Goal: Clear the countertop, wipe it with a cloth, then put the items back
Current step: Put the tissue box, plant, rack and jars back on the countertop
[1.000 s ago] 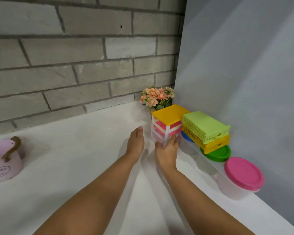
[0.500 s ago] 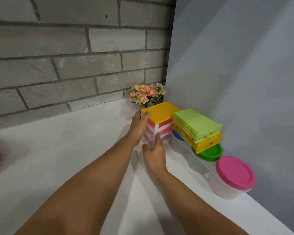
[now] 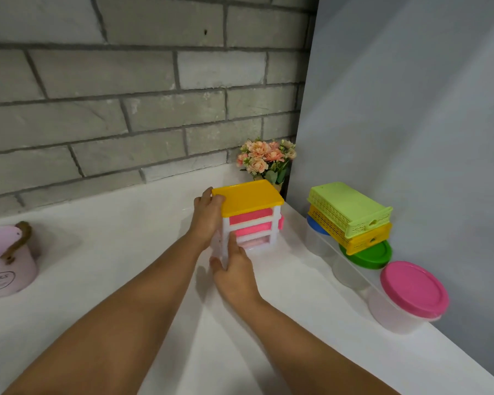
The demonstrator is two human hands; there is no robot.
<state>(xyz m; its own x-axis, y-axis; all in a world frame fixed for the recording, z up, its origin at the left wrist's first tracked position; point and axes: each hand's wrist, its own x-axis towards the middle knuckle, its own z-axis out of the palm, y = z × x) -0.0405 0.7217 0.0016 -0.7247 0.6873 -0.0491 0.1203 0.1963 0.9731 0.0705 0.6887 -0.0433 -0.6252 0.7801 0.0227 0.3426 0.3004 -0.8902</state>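
At centre frame, over the white tabletop (image 3: 111,252), a small drawer unit (image 3: 251,215): yellow top, pink drawers in a white frame, upright; resting or barely lifted, hard to tell. Left hand (image 3: 207,216) at its upper left corner, fingers curled over the edge of the yellow top, gripping it. Right hand (image 3: 234,269) lower down at the near bottom corner, thumb on one face and fingers on the other, one finger lying straight up the white post, clasping that corner. Just behind the unit, in the corner where the grey brick wall (image 3: 126,95) meets the plain grey wall, a bunch of peach flowers (image 3: 264,159). To the right of centre, along the plain wall, a green basket (image 3: 350,206) stacked on a yellow basket (image 3: 362,238), both sitting on clear tubs with a blue lid (image 3: 314,226) and a green lid (image 3: 374,255). Nearer, at lower right, a clear tub with a pink lid (image 3: 411,292). At the left edge of the frame, well apart from the hands, a pink bucket (image 3: 3,263) with a rope handle.
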